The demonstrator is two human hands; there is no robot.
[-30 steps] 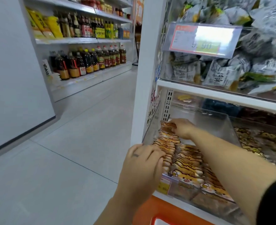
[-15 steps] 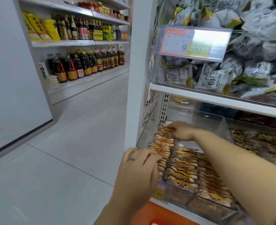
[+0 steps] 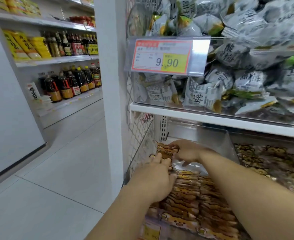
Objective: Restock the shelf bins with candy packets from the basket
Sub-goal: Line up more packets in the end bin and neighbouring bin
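As our left hand [image 3: 153, 181] presses flat on tiger-print candy packets [image 3: 191, 196], our right hand [image 3: 187, 152] grips another.

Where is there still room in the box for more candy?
At the back of the clear bin, behind the right hand, the bottom is bare. The front is crowded with candy packets, and the neighbouring bin looks full.

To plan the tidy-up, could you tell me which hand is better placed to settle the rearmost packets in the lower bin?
Probably the right. The right hand touches the rearmost packets deep in the bin, while the left hand sits nearer the front, its fingertips only reaching their near edge.
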